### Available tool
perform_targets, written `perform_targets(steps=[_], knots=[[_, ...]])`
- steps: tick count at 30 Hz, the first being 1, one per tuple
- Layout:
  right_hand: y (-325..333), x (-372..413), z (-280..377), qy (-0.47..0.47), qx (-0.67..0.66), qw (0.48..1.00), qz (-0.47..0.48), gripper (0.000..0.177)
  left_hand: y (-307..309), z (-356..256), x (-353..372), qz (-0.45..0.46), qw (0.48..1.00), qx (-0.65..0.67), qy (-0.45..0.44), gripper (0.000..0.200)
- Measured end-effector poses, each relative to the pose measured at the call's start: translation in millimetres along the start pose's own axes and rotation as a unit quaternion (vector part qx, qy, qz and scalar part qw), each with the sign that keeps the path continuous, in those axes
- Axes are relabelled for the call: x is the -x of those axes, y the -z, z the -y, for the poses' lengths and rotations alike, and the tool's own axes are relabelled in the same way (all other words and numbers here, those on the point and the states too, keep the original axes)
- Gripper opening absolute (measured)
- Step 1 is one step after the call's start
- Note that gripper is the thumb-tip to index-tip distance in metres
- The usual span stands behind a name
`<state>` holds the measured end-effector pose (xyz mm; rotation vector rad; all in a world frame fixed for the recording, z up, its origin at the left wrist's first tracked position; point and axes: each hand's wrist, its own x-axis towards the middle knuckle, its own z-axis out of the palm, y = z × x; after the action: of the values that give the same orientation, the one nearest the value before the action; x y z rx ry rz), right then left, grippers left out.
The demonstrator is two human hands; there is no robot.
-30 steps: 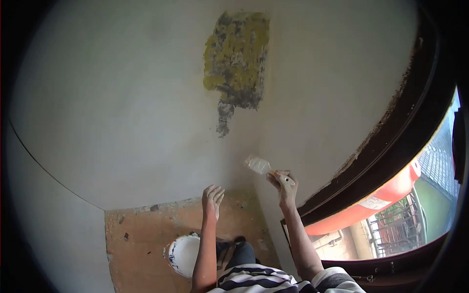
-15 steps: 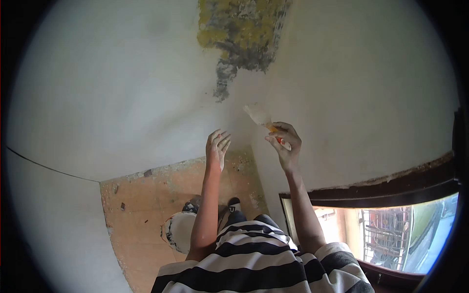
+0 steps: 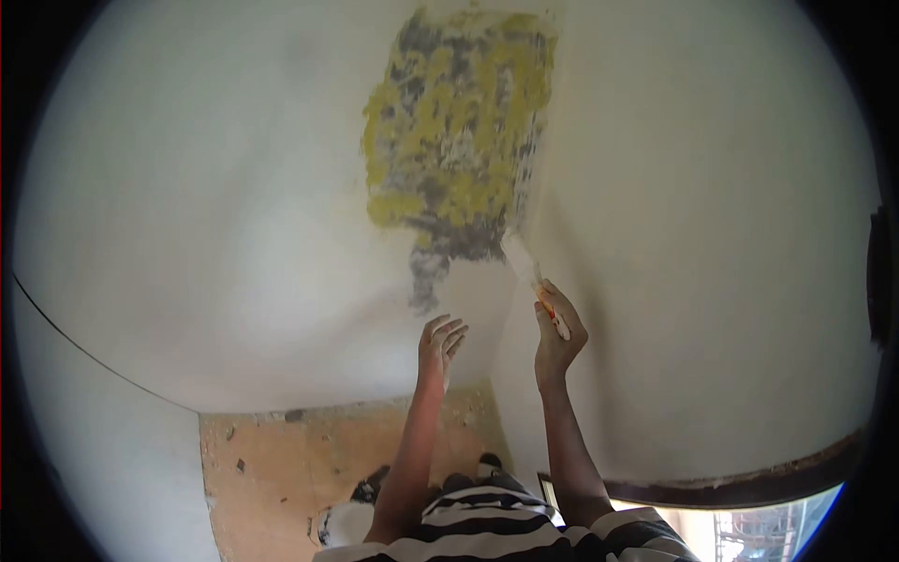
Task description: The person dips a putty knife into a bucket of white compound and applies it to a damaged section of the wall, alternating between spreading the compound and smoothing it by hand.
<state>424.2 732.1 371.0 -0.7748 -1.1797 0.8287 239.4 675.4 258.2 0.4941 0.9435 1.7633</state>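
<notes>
My right hand (image 3: 559,339) is wrapped round the orange and red handle of a putty knife (image 3: 521,258). Its broad, whitish blade points up and left, at the lower right edge of a rough yellow and dark grey patch (image 3: 449,140) near the wall corner. Whether the blade touches the wall I cannot tell. My left hand (image 3: 440,347) is raised below the patch's narrow grey tail, fingers apart and holding nothing, with pale dust on the fingertips.
White walls (image 3: 234,234) meet at a corner beside the patch. Below lies an orange tiled floor (image 3: 272,468) with debris and a white round container (image 3: 346,525). A dark-framed window (image 3: 768,529) is at the lower right.
The view has tilted upward, showing more of the patch. My right hand has brought the putty knife up close to the patch's lower edge. The container and window sit lower in view.
</notes>
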Motion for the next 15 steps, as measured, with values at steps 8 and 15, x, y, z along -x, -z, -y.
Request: perform_targets(steps=[8,15], knots=[[-34,-107,43,0.382,0.15,0.911,0.037,0.027,-58,-62,-41,0.065,0.986,-0.076,-0.132,0.029],[-72,-202,110,0.492,0.149,0.858,0.023,0.036,-118,-154,-55,0.111,0.908,-0.241,-0.326,0.029]])
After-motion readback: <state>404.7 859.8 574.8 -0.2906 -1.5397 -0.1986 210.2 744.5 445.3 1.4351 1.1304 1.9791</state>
